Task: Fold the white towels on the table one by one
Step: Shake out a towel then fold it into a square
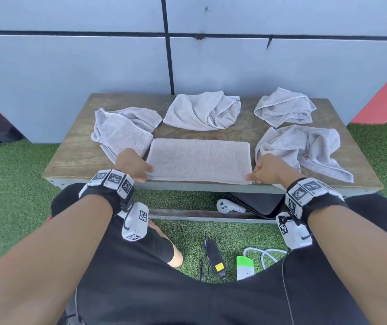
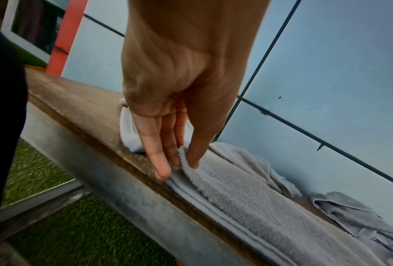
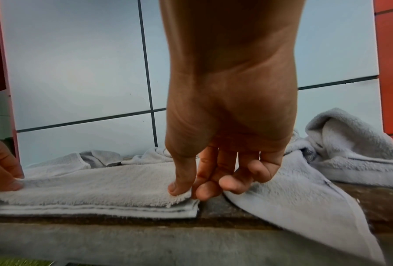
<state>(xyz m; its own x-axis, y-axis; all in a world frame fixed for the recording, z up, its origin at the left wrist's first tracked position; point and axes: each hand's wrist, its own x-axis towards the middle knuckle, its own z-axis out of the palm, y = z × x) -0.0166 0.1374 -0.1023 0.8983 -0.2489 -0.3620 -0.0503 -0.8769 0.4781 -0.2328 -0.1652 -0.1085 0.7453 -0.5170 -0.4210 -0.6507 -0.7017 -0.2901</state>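
Here is the folded towel (image 1: 198, 160), a flat rectangle lying at the near edge of the wooden counter (image 1: 75, 158), stacked layers showing along its front. The left hand (image 1: 132, 164) sits on the towel's near left corner: in the left wrist view the thumb (image 2: 196, 144) rests on top of the top layer's edge and the fingers (image 2: 155, 149) reach down beside and under it, so that corner is pinched between them. The right hand (image 1: 267, 171) is at the near right corner, its thumb (image 3: 181, 180) pressing down on the top layer, the other fingers (image 3: 236, 181) curled loosely just off the corner's edge; whether they actually grip the cloth, I cannot tell.

Around the folded towel, four crumpled ones wait. One towel (image 1: 122, 132) lies just to its left, touching that side. Another towel (image 1: 203, 111) sits behind it, near the counter's far edge. A third towel (image 1: 285, 106) is behind and to the right, at the far right corner. The fourth towel (image 1: 302, 148) sprawls just to the right, a tail trailing toward the counter's near edge.

Below the counter, on green turf (image 1: 12, 184), lie a white controller (image 1: 229, 206), a black power adapter (image 1: 214, 256) and a white cable (image 1: 265, 254).
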